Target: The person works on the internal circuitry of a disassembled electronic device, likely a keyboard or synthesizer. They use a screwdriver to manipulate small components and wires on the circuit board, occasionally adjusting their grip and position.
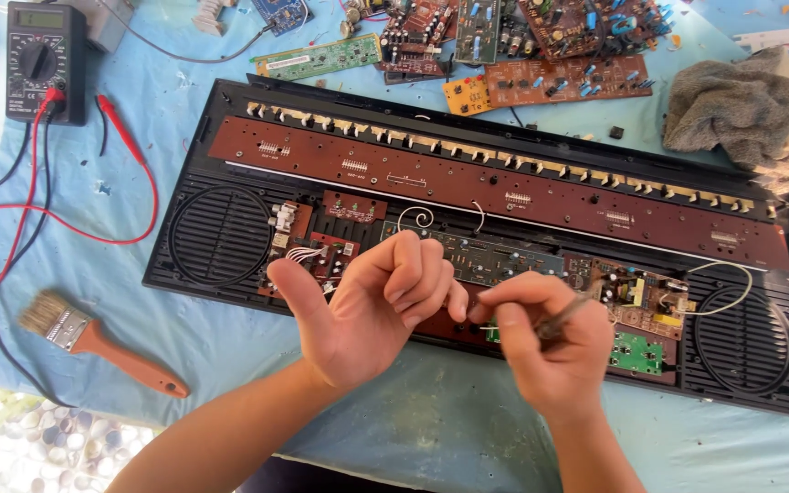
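Observation:
An opened black keyboard case (230,155) lies across a blue cloth, with a long brown circuit board (468,178) and smaller boards inside. My left hand (367,306) hovers over the case's front edge, fingers curled in and thumb out; whether it pinches anything is hidden. My right hand (545,342) is closed around a thin dark tool (566,318), its tip pointing left toward my left fingers. The two hands nearly touch above the small boards at the case's middle.
A multimeter (43,59) with red and black leads sits at the back left. A paintbrush (93,342) lies at the front left. Loose circuit boards (559,55) are heaped at the back, and a grey rag (732,110) lies at the back right.

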